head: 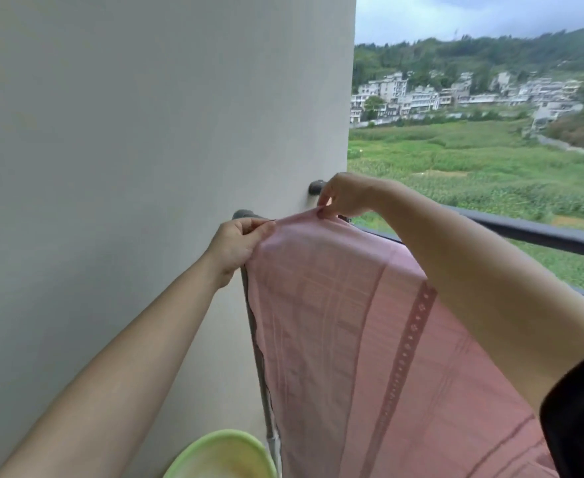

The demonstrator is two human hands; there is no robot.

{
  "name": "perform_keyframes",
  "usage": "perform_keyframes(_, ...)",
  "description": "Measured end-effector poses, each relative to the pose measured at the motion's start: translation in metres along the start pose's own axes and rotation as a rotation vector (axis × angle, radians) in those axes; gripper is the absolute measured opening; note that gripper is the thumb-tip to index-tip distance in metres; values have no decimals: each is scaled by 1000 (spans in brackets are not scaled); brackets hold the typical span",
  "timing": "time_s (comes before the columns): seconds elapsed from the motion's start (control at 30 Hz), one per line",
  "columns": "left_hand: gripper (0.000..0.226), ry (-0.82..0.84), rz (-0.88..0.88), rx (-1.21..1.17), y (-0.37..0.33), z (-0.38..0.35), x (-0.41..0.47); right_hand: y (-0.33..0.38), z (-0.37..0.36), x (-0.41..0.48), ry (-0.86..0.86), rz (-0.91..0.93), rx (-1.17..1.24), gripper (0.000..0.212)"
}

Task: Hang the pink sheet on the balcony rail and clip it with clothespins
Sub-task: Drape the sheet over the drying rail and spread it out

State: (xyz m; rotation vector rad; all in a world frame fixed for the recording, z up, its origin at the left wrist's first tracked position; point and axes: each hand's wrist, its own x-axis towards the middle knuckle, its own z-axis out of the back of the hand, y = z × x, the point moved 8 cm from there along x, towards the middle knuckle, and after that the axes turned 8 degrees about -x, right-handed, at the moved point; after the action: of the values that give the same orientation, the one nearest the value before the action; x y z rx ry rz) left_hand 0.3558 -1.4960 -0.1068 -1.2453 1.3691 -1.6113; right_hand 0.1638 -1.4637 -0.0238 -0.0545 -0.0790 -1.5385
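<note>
The pink sheet (335,322) hangs down over the dark balcony rail (542,236), its left end close to the wall. My left hand (239,244) pinches the sheet's upper left corner at the near rail end. Slightly farther back, my right hand (344,196) pinches the top edge of the sheet between thumb and fingers. The rail under the sheet is mostly covered. No clothespin shows in either hand or on the sheet.
A pale wall (146,167) fills the left side, with rail ends (316,186) fixed into it. A green basin (221,455) sits low at the bottom. Beyond the rail lie open fields and distant houses.
</note>
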Motion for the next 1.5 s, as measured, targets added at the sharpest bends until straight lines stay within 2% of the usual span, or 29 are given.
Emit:
perform_keyframes(0.07, 11, 17, 82, -62, 12, 8, 6, 7, -1, 3, 10, -44, 8, 26)
perform_keyframes(0.13, 6, -17, 122, -112, 17, 23, 15, 21, 2, 12, -51, -47, -9, 25)
perform_keyframes(0.37, 11, -268, -47, -355, -8, 79, 44, 76, 29, 43, -531, -78, 130, 24)
perform_keyframes(0.4, 12, -316, -67, -338, -8, 87, 48, 81, 25, 49, -530, -96, 148, 26)
perform_keyframes(0.43, 13, -344, -80, -263, -6, 92, 52, 84, 15, 56, -455, -121, 139, 31)
perform_keyframes(0.47, 15, -338, -70, -155, 1, 94, 55, 87, -2, 62, -303, -156, 109, 37)
perform_keyframes(0.53, 17, -241, 37, -17, 27, 88, 56, 83, -35, 64, -12, -219, 74, 45)
perform_keyframes(0.6, 18, -138, 171, -73, 53, 81, 50, 72, -46, 56, 65, -268, 185, 46)
perform_keyframes(0.7, 20, -97, 190, -198, 54, 78, 50, 56, -46, 45, 71, -298, 197, 40)
perform_keyframes(0.77, 32, -108, 175, -218, 45, 78, 57, 52, -46, 39, 83, -285, 192, 49)
perform_keyframes(0.87, 38, -118, 95, -37, 26, 70, 71, 55, -43, 24, 71, -241, 178, 62)
perform_keyframes(0.97, 33, -223, -40, 83, 10, 72, 86, 64, -36, 4, 22, -182, 64, 57)
perform_keyframes(1.07, 35, -337, -149, 177, -3, 78, 93, 66, -35, -17, 4, -171, 28, 62)
perform_keyframes(1.13, 32, -354, -215, 290, -4, 77, 93, 62, -36, -32, -12, -189, -6, 66)
perform_keyframes(1.2, 25, -358, -234, 383, 1, 74, 92, 56, -37, -49, -34, -199, -75, 63)
perform_keyframes(1.33, 21, -401, -246, 413, 8, 71, 90, 40, -34, -94, -146, -244, -332, 51)
perform_keyframes(1.5, 18, -435, -294, 461, 8, 75, 83, 10, -33, -153, -248, -360, -506, 62)
